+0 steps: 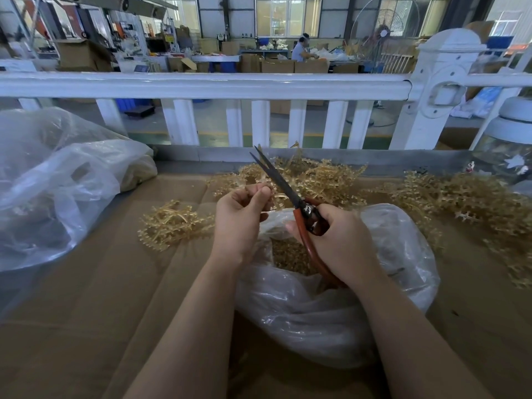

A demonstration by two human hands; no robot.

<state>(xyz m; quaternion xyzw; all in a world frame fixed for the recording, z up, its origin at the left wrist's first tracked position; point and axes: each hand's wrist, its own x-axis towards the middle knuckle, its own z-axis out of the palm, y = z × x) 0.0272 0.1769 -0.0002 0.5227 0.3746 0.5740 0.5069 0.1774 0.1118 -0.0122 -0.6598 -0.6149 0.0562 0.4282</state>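
The left hand [241, 214] is pinching a gold sprig [277, 198] just above the open bag [374, 298], fingers curled tight on it. The right hand [336, 237] is gripping the red scissors [283, 185], blades slightly parted. Ideally it's feeding the stem deep between them, fingertips clear, cuttings dropping into the bag.

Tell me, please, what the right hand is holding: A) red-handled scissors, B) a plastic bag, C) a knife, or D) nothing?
A: the right hand grips the red handles of the scissors, while the left hand pinches a tan plastic sprig.
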